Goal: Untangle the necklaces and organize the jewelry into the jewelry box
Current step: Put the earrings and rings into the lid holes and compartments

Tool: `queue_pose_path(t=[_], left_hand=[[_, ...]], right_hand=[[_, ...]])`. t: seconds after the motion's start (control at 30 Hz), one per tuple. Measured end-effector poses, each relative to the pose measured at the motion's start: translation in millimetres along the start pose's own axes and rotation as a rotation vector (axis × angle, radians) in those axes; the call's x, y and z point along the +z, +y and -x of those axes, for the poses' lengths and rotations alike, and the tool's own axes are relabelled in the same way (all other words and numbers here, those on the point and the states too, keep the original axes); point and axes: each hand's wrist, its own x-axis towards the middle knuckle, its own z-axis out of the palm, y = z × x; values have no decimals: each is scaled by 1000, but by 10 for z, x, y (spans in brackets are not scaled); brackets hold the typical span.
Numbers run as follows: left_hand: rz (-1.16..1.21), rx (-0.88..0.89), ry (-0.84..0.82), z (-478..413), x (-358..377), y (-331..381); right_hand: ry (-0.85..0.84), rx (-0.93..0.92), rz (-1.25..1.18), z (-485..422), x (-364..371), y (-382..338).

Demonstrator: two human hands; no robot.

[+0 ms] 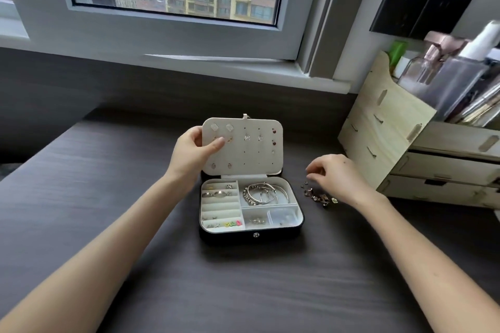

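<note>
A black jewelry box (230,238) stands open on the dark desk. Its white earring panel (251,154) is raised upright, with several stud earrings pinned in it. My left hand (193,153) grips the panel's left edge, thumb on the front. Below, the white tray holds rings (217,193) in the left slots, silver bangles (263,193) at top right, and small coloured pieces (230,223) at the front left. To the right of the box lies a small heap of loose jewelry (318,196). My right hand (335,177) hovers over that heap with fingers curled down; whether it pinches a piece is unclear.
A pale wooden drawer organizer (392,149) stands at the right, close to the loose pile, with clear containers and bottles (446,73) on top. A window sill (189,62) runs behind the desk. The desk's left edge (40,154) drops away.
</note>
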Motion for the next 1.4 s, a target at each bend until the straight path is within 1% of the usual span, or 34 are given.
queue_pose_path(t=[0.17, 0.27, 0.33, 0.4, 0.5, 0.57, 0.7, 0.8, 0.9, 0.97, 1.03, 1.13, 1.3, 1.4], left_hand=[[-36, -3, 18, -15, -46, 25], [-86, -28, 3, -57, -102, 28], [-141, -27, -11, -82, -134, 26], [-216, -7, -6, -94, -153, 9], [-316, 33, 43, -87, -164, -27], [-365, 63, 59, -76, -163, -34], [-455, 108, 69, -59, -160, -5], [-554, 111, 94, -44, -182, 10], [-608, 60, 65, -17, -229, 13], [-593, -2, 7, 9, -285, 0], [-542, -43, -39, 65, -345, -6], [-484, -56, -62, 198, -408, -3], [-443, -21, 4, 439, -439, 15], [-420, -23, 16, 511, -428, 8]], right_hand=[[-38, 31, 18, -56, 136, 0], [2, 40, -36, -70, 147, -20], [12, 27, -29, -84, 117, -27], [-35, 36, 11, -91, 94, -22], [-143, 98, 52, -93, 91, -17], [-155, 127, 19, -85, 106, -18], [10, 112, -161, -50, 74, -78], [49, 66, -337, 7, -40, -262], [2, 2, -520, 119, -185, -526], [-79, -61, -660, 200, -241, -724], [-176, -128, -733, 261, -230, -921], [-226, -223, -687, 286, -101, -1153], [-160, -418, -413, 291, 128, -1406], [-129, -440, -388, 307, 185, -1500]])
